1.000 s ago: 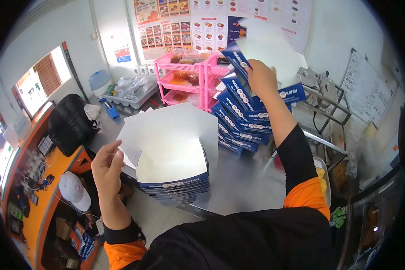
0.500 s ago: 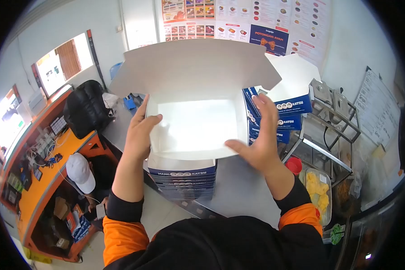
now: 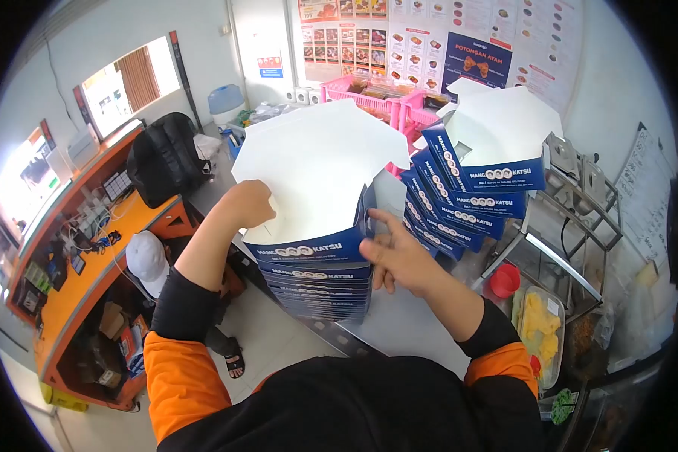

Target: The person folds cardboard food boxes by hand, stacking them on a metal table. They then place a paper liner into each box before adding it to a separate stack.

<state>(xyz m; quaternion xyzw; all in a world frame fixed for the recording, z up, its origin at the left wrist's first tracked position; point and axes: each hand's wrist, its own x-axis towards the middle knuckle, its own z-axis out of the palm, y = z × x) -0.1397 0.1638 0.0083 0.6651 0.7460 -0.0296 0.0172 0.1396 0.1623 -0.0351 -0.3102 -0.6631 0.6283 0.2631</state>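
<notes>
An open cardboard food box (image 3: 301,252), white inside with blue printed walls, sits on top of a tall stack of similar boxes (image 3: 320,292), its lid raised at the back. My left hand (image 3: 247,205) is closed over the box's left side, knuckles toward the inside. At the front right corner, my right hand (image 3: 399,252) has its fingers apart, with thumb and fingertips beside or against the blue right wall. I cannot make out exactly how firmly they touch.
A second stack of open boxes (image 3: 497,179) leans at right, near a metal rack (image 3: 554,252). Pink baskets (image 3: 361,98) stand behind. A red cup (image 3: 505,280) and a tray of yellow food (image 3: 541,331) are at right. A person in a white cap (image 3: 147,260) is at lower left.
The open box came down from in front of me onto the stack. My left hand closed over its left side, while my right hand moved left and lower to its right corner.
</notes>
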